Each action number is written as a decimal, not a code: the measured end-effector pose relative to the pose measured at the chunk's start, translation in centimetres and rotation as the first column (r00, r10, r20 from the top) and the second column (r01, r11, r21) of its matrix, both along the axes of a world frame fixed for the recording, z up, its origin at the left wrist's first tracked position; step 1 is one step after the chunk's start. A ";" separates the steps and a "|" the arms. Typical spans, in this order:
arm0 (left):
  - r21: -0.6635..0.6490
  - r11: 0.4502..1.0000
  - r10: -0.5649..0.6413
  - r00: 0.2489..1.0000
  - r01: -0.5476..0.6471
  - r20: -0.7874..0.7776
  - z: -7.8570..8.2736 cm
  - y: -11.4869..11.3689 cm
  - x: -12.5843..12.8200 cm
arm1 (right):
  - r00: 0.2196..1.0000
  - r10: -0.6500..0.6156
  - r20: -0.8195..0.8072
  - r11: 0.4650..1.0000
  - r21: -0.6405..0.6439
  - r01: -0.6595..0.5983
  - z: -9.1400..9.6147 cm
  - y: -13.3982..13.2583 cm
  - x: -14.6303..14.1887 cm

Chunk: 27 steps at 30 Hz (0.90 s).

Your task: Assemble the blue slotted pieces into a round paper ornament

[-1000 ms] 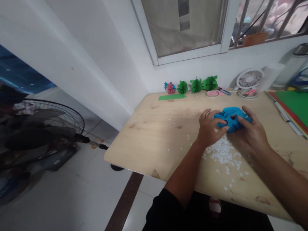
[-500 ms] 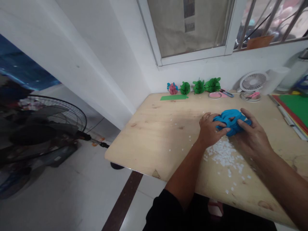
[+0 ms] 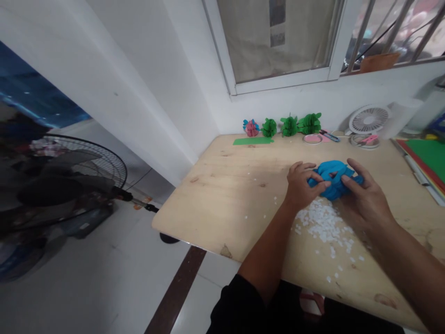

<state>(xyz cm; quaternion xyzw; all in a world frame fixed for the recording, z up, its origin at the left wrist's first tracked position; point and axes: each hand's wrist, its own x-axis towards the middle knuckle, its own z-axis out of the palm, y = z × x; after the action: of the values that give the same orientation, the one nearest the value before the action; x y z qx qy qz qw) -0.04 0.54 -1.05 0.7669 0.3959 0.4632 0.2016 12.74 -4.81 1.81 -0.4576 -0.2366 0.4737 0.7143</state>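
A blue layered paper ornament (image 3: 332, 178) is held between both hands just above the table. My left hand (image 3: 301, 185) grips its left side, with thumb and fingers pinching the paper loops. On the right side, my right hand (image 3: 368, 197) closes on it, its thumb pressed on the front and the index finger behind. Below the hands lies a scatter of small white paper bits (image 3: 325, 220) on the wooden tabletop (image 3: 222, 199). Part of the ornament is covered by the fingers.
Along the wall stand several finished-looking paper ornaments, one pink and blue (image 3: 251, 128), others green (image 3: 289, 125). A green paper strip (image 3: 253, 141), a utility knife (image 3: 329, 135), a small white fan (image 3: 370, 119) and coloured sheets (image 3: 429, 155) lie around. A large floor fan (image 3: 69, 185) stands left.
Both hands still hold the blue paper ornament in nearly the same place. Its loops have shifted slightly between the fingers, and the view has moved a little.
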 end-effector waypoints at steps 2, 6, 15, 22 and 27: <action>0.026 0.999 0.025 1.000 -0.025 0.012 0.1 -0.2 0.1 | 1.000 0.001 0.013 1.000 -0.003 -0.001 -0.1 0.0 -0.1; 0.055 0.997 0.055 0.998 -0.056 0.021 0.0 -0.3 0.3 | 0.999 -0.014 0.038 1.000 -0.024 0.015 -0.2 0.0 -0.3; -0.007 0.999 0.053 0.994 -0.052 0.097 -0.1 -0.1 0.2 | 0.997 -0.033 0.066 0.998 -0.048 0.036 0.1 0.0 -0.5; -0.013 1.000 0.014 0.984 -0.012 0.178 -0.6 0.3 0.1 | 0.999 0.004 0.038 1.000 -0.026 -0.003 -0.5 0.2 -0.1; -0.031 1.000 0.003 0.981 0.003 0.195 -0.5 0.3 0.1 | 0.999 0.014 0.046 1.000 -0.009 -0.014 -0.7 0.2 0.1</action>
<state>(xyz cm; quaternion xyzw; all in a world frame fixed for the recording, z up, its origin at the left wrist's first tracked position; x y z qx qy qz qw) 0.04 0.86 -1.59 0.7146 0.3813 0.5298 0.2514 12.89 -4.59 1.09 -0.4695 -0.2541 0.4691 0.7035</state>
